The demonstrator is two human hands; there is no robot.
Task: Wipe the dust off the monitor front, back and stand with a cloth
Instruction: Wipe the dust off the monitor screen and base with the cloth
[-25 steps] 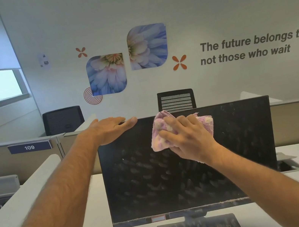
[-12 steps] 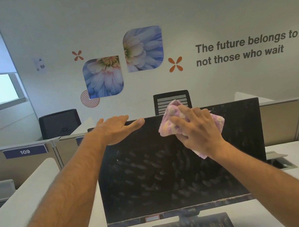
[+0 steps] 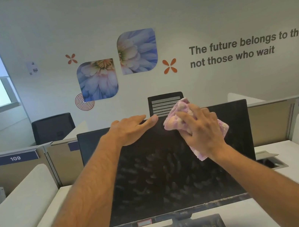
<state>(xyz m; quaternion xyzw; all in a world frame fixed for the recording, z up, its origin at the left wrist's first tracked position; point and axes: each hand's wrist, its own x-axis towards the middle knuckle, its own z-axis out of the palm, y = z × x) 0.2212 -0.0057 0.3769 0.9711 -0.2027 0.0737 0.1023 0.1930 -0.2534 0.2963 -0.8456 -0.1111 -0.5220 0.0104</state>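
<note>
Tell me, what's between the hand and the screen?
The pink cloth: the right hand presses it onto the dusty monitor near its top edge, seen in the head view.

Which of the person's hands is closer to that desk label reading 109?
Left. The left hand rests on the monitor's top edge, on the side toward the 109 label. The right hand, holding the cloth, is farther right.

Both forearms are bare and reach forward and up from the bottom corners. The left hand (image 3: pixel 130 129) lies flat, palm down, fingers straight and together pointing right, thumb tucked under. The right hand (image 3: pixel 201 131) sits just beside it, back of the hand facing the camera, fingers spread and curled, wrist bent a bit.
</note>
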